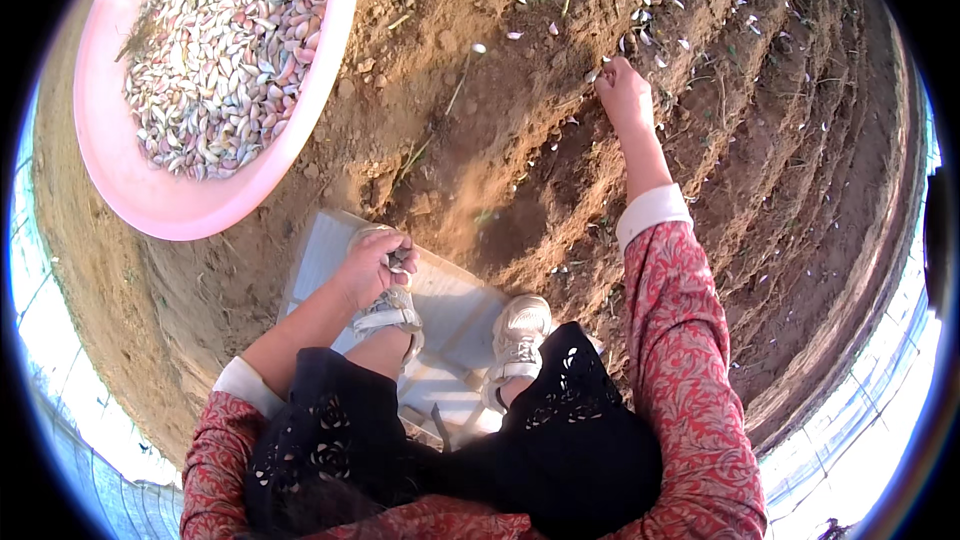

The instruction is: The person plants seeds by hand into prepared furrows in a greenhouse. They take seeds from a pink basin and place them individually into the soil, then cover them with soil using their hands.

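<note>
My left hand (366, 270) is curled over my left shoe, its fingers closed around a few garlic cloves (397, 259) that look greyish in the palm. Out to the right, my right hand (628, 96) reaches down to the furrowed soil (540, 142) with thumb and fingers pinched. A pale garlic clove (592, 76) shows at its fingertips. Just beyond that hand, loose cloves (645, 37) lie scattered on the earth. A pink plastic basin (217, 221) at the upper left holds a large heap of garlic cloves (225, 60).
Both shoes (523, 330) rest on a flat pale board (450, 300) on the ground. Shallow furrows (757, 97) dotted with cloves run across the right side. Dry stems (457, 94) lie on the soil. Bright mesh or sheeting (847, 420) borders the plot.
</note>
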A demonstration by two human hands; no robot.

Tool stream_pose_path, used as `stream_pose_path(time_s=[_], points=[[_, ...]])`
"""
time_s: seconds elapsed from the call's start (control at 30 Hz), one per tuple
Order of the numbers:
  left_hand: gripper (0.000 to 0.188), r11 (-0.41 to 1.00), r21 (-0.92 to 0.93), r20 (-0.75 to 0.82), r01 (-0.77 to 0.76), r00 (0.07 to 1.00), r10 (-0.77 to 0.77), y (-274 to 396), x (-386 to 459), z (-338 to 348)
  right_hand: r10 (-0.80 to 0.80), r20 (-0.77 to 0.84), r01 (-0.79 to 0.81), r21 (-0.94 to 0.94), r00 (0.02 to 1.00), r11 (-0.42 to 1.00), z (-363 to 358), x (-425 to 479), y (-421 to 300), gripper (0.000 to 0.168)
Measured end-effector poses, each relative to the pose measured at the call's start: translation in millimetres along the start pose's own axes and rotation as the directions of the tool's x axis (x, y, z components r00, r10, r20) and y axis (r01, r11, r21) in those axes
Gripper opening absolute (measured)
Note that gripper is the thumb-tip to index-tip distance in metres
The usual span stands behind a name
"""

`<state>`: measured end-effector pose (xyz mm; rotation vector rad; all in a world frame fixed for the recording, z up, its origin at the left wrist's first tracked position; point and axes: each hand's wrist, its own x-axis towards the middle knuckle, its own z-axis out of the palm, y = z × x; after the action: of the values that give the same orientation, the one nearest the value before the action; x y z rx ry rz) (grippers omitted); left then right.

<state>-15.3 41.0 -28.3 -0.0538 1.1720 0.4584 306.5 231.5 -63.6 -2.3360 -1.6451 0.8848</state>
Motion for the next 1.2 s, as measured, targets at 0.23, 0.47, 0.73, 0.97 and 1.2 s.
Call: stream_pose_path(time_s=[0.23, 0.47, 0.73, 0.97, 1.2], points=[[0.013, 0.999, -0.039, 0.007, 0.002, 1.0, -0.002, 2.6, -0.4, -1.2, -0.014, 0.078, 0.044, -0.389, 0.997, 0.92, 1.1, 6.2, -8.6, 0.016], [0.012, 1.0, -0.018, -0.012, 0.013, 1.0, -0.013, 8.1, 2.2, 3.9, -0.071, 0.052, 0.087, -0.515, 0.996, 0.853, 15.8, 27.9, 9.3, 0.018], [0.013, 0.999, -0.047, -0.022, 0.001, 1.0, -0.002, 7.9, -0.4, -2.2, 0.082, 0.014, -0.078, -0.171, 0.997, 0.982, 17.7, 6.0, 1.3, 0.021], [0.014, 1.0, -0.001, -0.002, -0.006, 1.0, 0.006, 10.2, 0.2, 6.2, 0.104, -0.024, -0.105, -0.039, 0.994, 0.994, 22.1, 17.7, 15.8, 0.024], [0.013, 0.998, -0.031, 0.024, -0.063, 0.998, 0.064, 12.9, 11.1, 5.9, -0.105, 0.069, 0.09, 0.197, 0.992, 0.976, 3.9, -38.5, -41.1, 0.008]])
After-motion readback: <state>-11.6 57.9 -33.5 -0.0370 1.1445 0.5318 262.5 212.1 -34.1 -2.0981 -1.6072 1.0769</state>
